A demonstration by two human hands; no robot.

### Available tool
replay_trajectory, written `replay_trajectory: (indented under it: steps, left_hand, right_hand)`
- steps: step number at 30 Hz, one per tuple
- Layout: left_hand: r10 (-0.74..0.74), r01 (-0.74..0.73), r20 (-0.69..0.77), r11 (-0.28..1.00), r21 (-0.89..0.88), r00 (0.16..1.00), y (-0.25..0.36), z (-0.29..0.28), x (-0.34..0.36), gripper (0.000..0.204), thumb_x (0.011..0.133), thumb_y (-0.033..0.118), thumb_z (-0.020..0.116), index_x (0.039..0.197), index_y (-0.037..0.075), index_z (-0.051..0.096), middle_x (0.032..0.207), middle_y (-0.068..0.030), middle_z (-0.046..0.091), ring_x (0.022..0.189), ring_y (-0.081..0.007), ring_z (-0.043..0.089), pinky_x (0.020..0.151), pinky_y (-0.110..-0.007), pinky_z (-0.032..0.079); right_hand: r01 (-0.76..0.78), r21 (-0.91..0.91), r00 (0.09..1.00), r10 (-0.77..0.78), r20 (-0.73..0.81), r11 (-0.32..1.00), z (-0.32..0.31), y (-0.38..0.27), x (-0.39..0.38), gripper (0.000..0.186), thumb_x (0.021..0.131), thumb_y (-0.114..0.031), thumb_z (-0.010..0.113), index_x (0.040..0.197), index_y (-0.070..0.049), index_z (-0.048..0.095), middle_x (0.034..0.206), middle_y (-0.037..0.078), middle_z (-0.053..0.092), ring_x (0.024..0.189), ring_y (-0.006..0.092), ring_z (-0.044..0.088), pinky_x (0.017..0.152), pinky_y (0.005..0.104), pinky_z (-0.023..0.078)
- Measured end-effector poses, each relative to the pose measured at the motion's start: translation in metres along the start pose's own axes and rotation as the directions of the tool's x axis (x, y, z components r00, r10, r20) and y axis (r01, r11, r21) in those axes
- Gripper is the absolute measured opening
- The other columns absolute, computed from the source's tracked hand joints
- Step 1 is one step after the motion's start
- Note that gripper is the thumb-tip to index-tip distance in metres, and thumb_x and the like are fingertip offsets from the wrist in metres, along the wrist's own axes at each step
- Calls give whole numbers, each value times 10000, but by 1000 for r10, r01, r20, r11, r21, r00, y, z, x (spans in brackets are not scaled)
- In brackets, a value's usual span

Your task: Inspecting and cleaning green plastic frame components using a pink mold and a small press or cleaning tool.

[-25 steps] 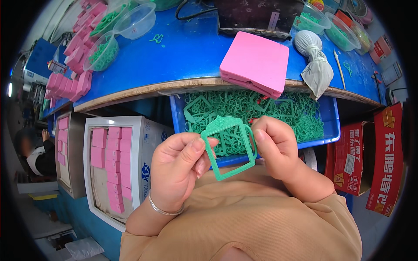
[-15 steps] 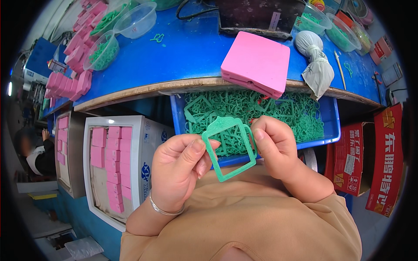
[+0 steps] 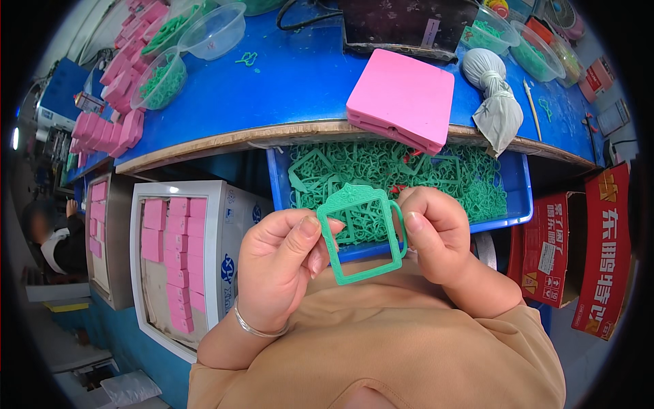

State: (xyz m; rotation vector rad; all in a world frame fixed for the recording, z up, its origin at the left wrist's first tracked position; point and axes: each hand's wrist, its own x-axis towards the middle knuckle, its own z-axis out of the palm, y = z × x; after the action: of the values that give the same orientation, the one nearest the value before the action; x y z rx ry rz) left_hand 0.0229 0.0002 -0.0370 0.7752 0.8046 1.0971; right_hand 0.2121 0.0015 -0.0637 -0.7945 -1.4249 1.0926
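Note:
A green square frame (image 3: 368,273) with an ornate raised top edge is held upright in front of my chest. My left hand (image 3: 283,252) pinches its left side between thumb and fingers. At the frame's right side a thin curved green strip bows outward, and my right hand (image 3: 436,235) is closed at it, thumb against the curled fingers. Behind the frame is a blue tray (image 3: 523,184) heaped with thin green scraps (image 3: 470,194). On the bench edge above the tray rests a pink two-part mould block (image 3: 402,88).
A tied grey-white cloth pouch (image 3: 485,71) and a thin stick-like tool (image 3: 531,109) lie on the blue bench (image 3: 286,88). Clear bowls (image 3: 212,33) stand at the back. Pink blocks (image 3: 178,262) fill a white case at left; red cartons (image 3: 545,249) stand at right.
The frame has turned slightly to face me more squarely. My right hand has shifted a little right and down, and the curved strip at the frame's side shows more clearly.

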Motion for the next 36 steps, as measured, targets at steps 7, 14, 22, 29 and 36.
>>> replay_trajectory:
  steps: [7,14,22,29,36]
  left_hand:
    - [-17,17,4,1000,7,1000,-1,-4,0,149,865,145,533,860,5,585,765,-81,616,538,-54,461,477,-174,369]
    - [-25,28,-28,995,92,999,2,0,1,107,848,95,549,863,-4,583,716,-51,583,516,-37,448,455,-158,352]
    - [-10,12,-15,995,101,1000,2,2,1,152,830,51,561,956,-31,579,735,-43,577,518,-42,449,452,-164,357]
    - [-97,92,34,986,138,995,6,2,1,178,830,52,554,989,-25,571,803,-56,593,558,-49,471,488,-163,388]
    - [-350,297,164,914,278,922,14,8,-3,232,762,1,627,981,-16,552,859,-49,585,664,-51,523,554,-178,432]
  right_hand:
    - [45,-52,998,-43,40,998,-1,2,0,132,804,-32,499,676,-17,472,595,49,459,509,143,409,466,274,314]
    - [151,-174,988,-145,47,973,1,4,2,134,789,-32,514,661,-23,476,575,51,448,485,157,404,446,281,304]
    - [56,-110,998,-56,11,992,2,6,0,148,804,-43,504,660,-25,475,573,45,450,493,149,406,455,280,313]
    - [-10,-88,1000,8,-22,996,3,5,-1,152,823,-49,490,674,-23,475,581,43,449,503,143,403,470,276,319]
    - [38,-92,996,-45,-71,995,4,8,-1,149,840,-63,503,698,-25,479,604,34,459,521,123,401,476,260,322]
